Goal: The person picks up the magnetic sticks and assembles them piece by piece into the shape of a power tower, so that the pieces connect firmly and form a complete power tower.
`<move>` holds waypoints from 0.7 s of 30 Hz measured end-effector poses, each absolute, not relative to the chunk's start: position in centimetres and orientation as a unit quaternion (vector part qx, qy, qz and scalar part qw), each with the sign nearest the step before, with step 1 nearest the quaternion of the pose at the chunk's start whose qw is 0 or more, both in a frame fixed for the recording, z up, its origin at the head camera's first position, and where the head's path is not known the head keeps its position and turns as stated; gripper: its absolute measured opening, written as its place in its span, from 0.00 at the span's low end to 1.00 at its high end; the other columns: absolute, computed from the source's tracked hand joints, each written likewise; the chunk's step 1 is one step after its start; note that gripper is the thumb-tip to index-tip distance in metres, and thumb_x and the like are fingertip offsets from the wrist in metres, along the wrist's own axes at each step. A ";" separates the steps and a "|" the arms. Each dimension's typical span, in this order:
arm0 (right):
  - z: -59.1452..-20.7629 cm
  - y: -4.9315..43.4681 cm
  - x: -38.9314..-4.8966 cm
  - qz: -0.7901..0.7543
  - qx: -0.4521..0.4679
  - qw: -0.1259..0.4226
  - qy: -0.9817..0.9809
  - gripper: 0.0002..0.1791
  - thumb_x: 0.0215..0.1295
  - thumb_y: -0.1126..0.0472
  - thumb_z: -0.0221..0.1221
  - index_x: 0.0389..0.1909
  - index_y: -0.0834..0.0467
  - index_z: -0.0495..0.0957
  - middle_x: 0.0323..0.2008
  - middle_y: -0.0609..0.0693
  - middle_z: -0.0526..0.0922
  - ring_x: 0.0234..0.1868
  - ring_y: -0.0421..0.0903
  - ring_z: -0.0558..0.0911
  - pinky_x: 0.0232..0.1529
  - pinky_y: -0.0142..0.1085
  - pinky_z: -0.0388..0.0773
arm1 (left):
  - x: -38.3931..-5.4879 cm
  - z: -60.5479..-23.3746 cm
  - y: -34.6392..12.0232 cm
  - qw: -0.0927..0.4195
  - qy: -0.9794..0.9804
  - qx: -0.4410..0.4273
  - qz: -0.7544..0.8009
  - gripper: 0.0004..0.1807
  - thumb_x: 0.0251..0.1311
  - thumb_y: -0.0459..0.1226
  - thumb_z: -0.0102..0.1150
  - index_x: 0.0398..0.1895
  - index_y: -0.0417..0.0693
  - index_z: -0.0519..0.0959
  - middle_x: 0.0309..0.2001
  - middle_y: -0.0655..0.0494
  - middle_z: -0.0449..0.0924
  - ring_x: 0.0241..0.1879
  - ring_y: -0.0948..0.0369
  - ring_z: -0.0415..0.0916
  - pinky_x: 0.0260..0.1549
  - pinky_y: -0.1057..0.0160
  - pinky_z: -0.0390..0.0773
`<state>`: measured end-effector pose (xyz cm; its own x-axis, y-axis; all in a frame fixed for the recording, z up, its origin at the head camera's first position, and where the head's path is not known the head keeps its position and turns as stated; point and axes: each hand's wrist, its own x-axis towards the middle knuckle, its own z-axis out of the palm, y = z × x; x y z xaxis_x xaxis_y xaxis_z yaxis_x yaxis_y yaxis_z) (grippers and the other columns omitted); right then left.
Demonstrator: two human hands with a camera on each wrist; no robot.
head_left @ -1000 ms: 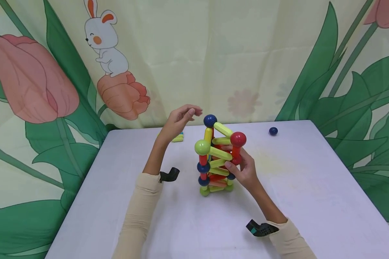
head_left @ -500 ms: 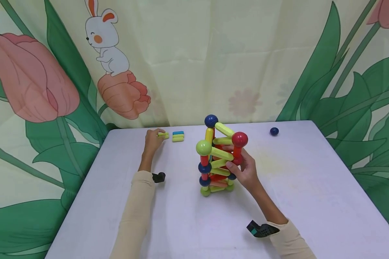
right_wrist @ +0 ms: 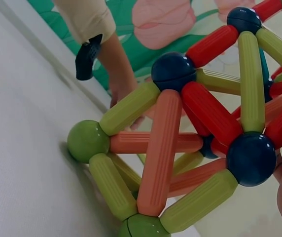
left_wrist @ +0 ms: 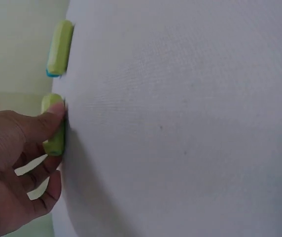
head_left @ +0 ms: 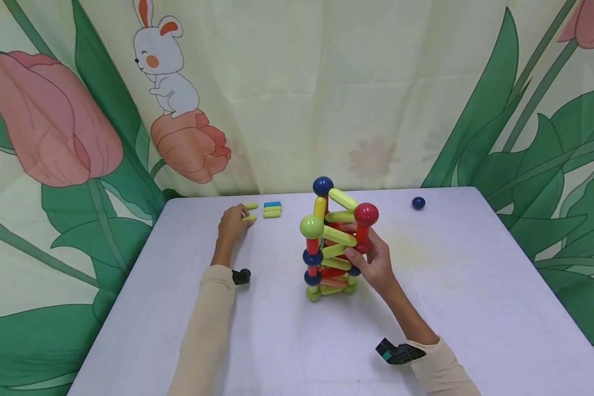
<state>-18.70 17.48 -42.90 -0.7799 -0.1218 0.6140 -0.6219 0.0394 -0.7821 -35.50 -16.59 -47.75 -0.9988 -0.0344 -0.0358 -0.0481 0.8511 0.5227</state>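
Observation:
At the back left of the table my left hand [head_left: 231, 225] pinches a yellow-green magnetic building stick [head_left: 249, 218]. The left wrist view shows the thumb on one face of that stick [left_wrist: 54, 144] and fingers behind it, right at the tabletop. My right hand [head_left: 374, 258] grips the upper right side of a magnetic stick-and-ball tower [head_left: 339, 235], which stands upright mid-table. Red, yellow, yellow-green and orange sticks join its balls, with a blue ball [head_left: 323, 186], a green ball [head_left: 311, 226] and a red ball [head_left: 366, 214] at the top. Most right-hand fingers are hidden behind the tower.
Another yellow-green stick [head_left: 251, 205] lies just beyond my left hand. Beside it are a blue stick [head_left: 272, 204] and yellow-green sticks [head_left: 272, 214]. A loose dark blue ball [head_left: 418, 203] rests near the back right edge. A printed curtain [head_left: 287, 110] hangs behind the table.
My left hand has come down from beside the tower's top to the sticks at back left, then drawn one stick slightly nearer, apart from its neighbour. My right hand keeps its hold.

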 end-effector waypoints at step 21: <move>-42.8 17.4 -18.7 0.644 0.267 0.190 -0.691 0.23 0.61 0.72 0.56 0.58 0.69 0.67 0.56 0.39 0.78 0.59 0.40 0.76 0.54 0.29 0.78 | -27.4 -33.1 -9.0 0.104 0.697 0.120 0.699 0.18 0.68 0.41 0.57 0.53 0.37 0.75 0.42 0.53 0.77 0.39 0.60 0.75 0.36 0.70 0.79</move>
<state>-18.69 17.43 -42.79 -0.7852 -0.1237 0.6068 -0.6139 0.0270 -0.7889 -27.36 -8.99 -33.15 -0.9497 0.3125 0.0226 0.0215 -0.0070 0.9997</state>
